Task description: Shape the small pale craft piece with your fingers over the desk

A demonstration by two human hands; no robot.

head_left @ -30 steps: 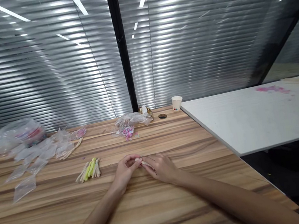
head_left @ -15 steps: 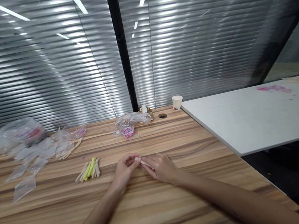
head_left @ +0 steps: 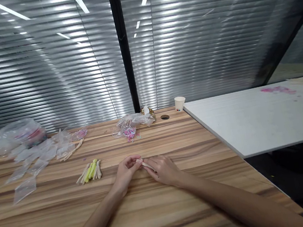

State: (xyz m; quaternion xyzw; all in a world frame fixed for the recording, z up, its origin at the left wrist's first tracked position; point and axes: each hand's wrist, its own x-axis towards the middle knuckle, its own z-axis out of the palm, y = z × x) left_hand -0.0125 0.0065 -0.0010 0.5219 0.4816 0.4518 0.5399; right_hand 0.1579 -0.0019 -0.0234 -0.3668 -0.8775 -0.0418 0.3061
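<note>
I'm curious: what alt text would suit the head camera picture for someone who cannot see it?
Two bare hands, left hand and right hand, meet over a small pale stick on a wooden table. Left of them lie a bundle of sticks and clear plastic bags; a paper cup stands farther back.

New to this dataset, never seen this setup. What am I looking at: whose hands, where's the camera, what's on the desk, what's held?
There is no machine: a person wears one camera on the head, looking forward and down at their own bare hands. The left hand and right hand meet over a wooden table, pinching a small pale stick between them. To the left lie a bundle of yellow-green and cream sticks and clear plastic bags. Farther back sit a bag of pink bits and a paper cup. A white table adjoins on the right.
</note>
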